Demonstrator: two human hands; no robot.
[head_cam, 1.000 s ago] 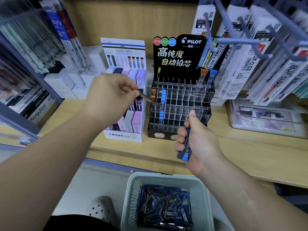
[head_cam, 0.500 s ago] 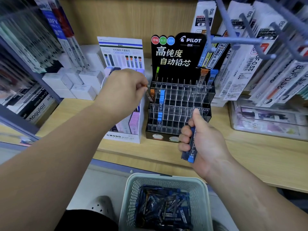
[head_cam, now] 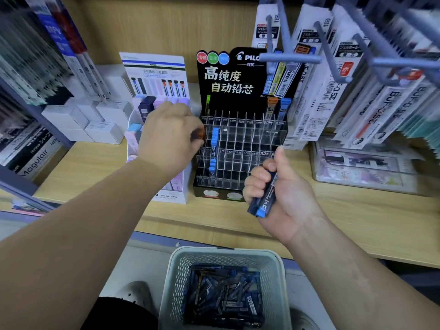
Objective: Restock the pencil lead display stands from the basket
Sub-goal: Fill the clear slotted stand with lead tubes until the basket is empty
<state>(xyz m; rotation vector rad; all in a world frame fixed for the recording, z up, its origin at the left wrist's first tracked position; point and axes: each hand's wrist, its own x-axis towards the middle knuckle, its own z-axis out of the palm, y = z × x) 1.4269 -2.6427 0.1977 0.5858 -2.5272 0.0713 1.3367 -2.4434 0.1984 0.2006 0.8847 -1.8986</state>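
Hands at work on the lead stand

We see the left hand (head_cam: 166, 136) at the left edge of the black display stand (head_cam: 242, 144), its fingers curled and pinching an orange-capped case (head_cam: 199, 135) right against the outermost column of the clear grid. Just beside that, one column holds blue-capped cases (head_cam: 215, 139), standing upright on several tiers.

The right hand (head_cam: 285, 194) hovers in front of the stand's lower right corner. Its fist is wrapped round a small bundle of dark cases (head_cam: 266, 198), blue caps pointing down (we cannot count them exactly).

Below, between the two forearms, we find the pale basket (head_cam: 173, 277) with a loose heap of lead cases (head_cam: 223, 296) lying inside it.

The black stand sits on a wooden shelf (head_cam: 357, 210). A white display stand (head_cam: 154, 75) is just beside it on the left, partly hidden behind the left hand. To the right, hanging packets (head_cam: 333, 91) crowd the hooks above the shelf.
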